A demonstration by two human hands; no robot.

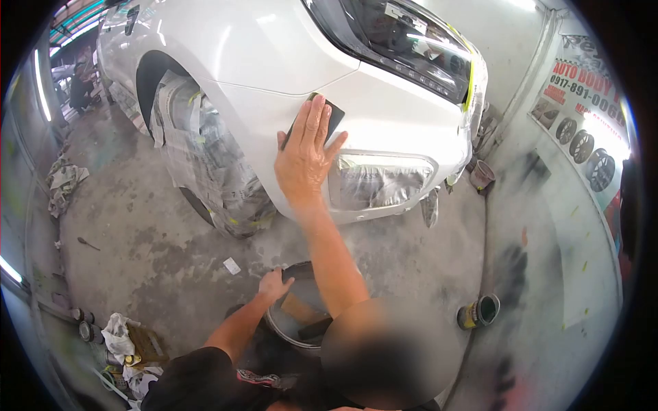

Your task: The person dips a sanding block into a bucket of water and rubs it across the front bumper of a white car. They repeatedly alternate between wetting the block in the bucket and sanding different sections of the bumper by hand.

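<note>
My right hand (307, 154) lies flat on a dark sanding sheet (334, 120), pressing it against the white car's bumper (253, 120) just under the headlight. Its fingers are stretched out over the sheet. Lower down, my left hand (275, 286) is at the rim of a round bucket (272, 322), with its fingers closed on the edge. Inside the bucket are a brown block (299, 309) and a dark piece. Masking film covers the fog lamp area (384, 185) and the wheel (205, 151).
An open can (478, 313) stands on the floor to the right. Rags and a box (145, 344) lie at the lower left. A small pot (482, 175) is beside the right wall, and a person (82, 88) is far back at the left.
</note>
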